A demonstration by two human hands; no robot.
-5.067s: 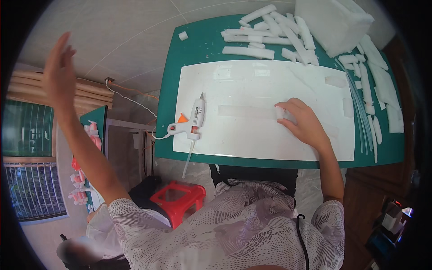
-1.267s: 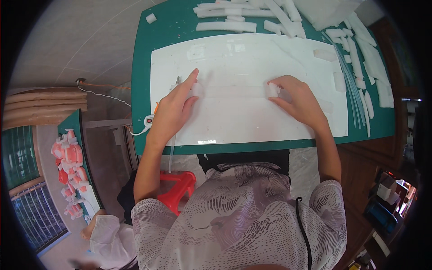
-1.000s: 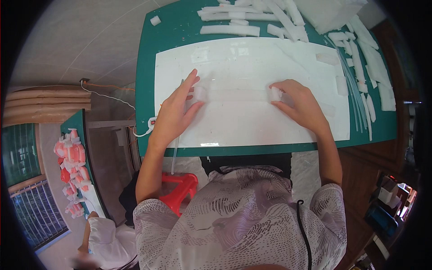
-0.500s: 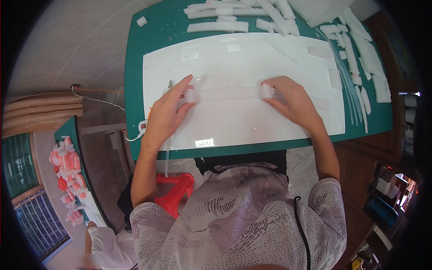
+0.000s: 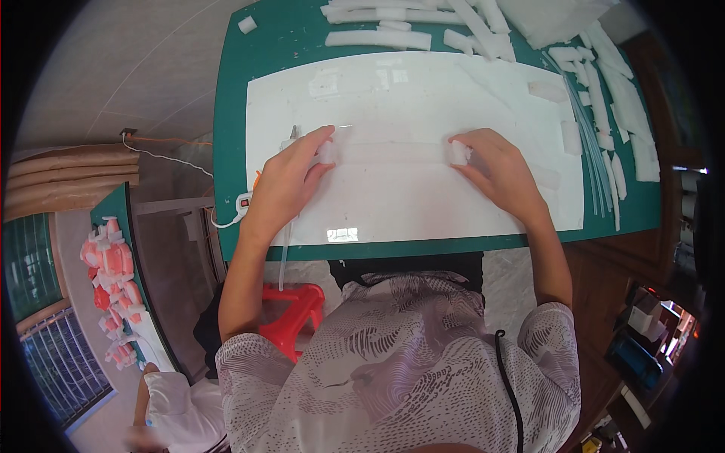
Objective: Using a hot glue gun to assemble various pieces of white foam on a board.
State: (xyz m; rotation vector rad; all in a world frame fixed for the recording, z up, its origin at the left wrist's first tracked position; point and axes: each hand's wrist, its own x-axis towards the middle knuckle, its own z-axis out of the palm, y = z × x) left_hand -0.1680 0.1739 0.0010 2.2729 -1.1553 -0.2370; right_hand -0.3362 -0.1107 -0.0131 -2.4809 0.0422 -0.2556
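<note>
Left hand [image 5: 287,180] and right hand [image 5: 500,172] are each pinching a white foam block [image 5: 459,153] at opposite ends of a pale foam strip [image 5: 393,154] lying on the white board [image 5: 423,204]. Uneven pressure could skew them; leftward drift could jostle the hot-glue gun [image 5: 243,202].

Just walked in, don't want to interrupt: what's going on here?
A person is working at a green table with a white board on it. The left hand curls around a short white foam piece, the right hand around another. Between them a long, pale foam strip lies on the board; whether they are joined can't be told. A glue gun lies partly hidden by the left hand.
</note>
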